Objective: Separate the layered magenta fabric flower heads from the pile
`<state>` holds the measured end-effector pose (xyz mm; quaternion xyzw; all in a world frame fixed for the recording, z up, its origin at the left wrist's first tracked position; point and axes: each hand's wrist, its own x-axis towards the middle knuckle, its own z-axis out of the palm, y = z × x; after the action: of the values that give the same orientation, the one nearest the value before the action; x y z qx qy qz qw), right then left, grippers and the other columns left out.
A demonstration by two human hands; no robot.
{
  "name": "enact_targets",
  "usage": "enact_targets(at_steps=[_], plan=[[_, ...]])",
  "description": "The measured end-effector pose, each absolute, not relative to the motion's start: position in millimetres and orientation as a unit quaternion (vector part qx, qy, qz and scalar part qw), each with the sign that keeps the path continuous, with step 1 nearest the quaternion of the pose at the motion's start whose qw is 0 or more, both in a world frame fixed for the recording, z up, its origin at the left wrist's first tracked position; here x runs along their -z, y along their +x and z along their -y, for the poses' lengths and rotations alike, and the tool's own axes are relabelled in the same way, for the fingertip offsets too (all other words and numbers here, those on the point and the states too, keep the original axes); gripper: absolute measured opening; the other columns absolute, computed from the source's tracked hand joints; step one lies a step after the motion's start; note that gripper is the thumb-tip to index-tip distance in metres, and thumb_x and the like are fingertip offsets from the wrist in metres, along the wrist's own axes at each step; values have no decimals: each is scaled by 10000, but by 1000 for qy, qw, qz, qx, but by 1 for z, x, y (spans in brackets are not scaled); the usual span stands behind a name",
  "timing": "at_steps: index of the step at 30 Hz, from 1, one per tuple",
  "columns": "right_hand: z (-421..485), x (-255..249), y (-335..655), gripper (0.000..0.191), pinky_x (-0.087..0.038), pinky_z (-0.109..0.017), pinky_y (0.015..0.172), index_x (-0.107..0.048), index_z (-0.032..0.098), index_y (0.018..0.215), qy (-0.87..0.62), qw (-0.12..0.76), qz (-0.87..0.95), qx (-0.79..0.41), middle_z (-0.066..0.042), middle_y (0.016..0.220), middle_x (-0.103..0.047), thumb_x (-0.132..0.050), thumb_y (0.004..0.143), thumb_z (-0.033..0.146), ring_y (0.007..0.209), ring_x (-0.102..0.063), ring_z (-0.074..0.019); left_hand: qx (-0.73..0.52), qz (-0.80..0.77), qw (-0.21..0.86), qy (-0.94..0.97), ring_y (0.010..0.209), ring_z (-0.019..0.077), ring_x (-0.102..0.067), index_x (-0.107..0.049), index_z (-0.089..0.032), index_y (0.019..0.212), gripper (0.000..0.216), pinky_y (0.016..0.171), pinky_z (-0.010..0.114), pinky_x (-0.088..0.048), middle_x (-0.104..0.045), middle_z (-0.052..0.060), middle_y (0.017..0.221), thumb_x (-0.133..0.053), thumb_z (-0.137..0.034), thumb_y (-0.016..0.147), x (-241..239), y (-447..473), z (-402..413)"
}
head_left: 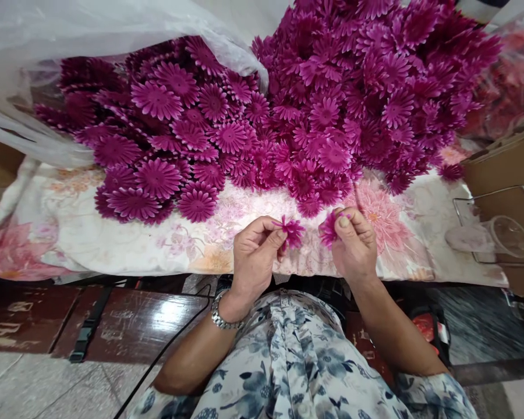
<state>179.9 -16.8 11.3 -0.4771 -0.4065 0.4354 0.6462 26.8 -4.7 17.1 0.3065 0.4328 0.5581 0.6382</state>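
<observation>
My left hand (254, 253) pinches a small magenta fabric flower (293, 231) between thumb and fingers, a metal watch on its wrist. My right hand (353, 244) is closed on another magenta flower piece (329, 228) just to the right; the two pieces are close together but apart. Both hands hover over the near edge of a floral cloth (113, 244). Behind them lies a flat spread of larger dark magenta flower layers (157, 139) on the left and a tall heap of brighter magenta flowers (367, 81) on the right.
A clear plastic bag (48, 35) opens over the left flowers. At the right stand a cardboard box (506, 169), a clear plastic cup (509, 235) and a bag of red flowers (510, 87). A dark wooden bench (135, 320) and black cable (174, 343) lie below.
</observation>
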Motion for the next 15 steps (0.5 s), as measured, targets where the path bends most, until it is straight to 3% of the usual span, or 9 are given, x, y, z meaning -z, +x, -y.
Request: enact_targets(at_steps=[3,9,15], plan=[[15,-13,189,239,-367,-215,541,-517,214,727,-519,630,438,-377,58,633,-441,-633,793,413,553,-394,-67,-558,-420,641,318,432,57,-470,-605,-167,651,203,367,156,-375,-533,-47,554,-780,-262,611,-17,27,3],[22,-23,191,168,-374,-229,569,-543,188,769,-553,499,583,-326,33,652,-487,-556,856,331,600,-451,-82,-512,-405,630,421,434,54,-467,-649,-166,690,101,397,165,-387,-558,-37,572,-712,-242,712,-15,38,6],[25,-30,194,157,-387,-219,549,-556,186,793,-571,483,606,-271,29,647,-527,-514,879,311,569,-485,-83,-509,-418,589,469,457,49,-463,-640,-168,702,59,414,162,-370,-555,-38,605,-663,-195,749,-14,41,7]])
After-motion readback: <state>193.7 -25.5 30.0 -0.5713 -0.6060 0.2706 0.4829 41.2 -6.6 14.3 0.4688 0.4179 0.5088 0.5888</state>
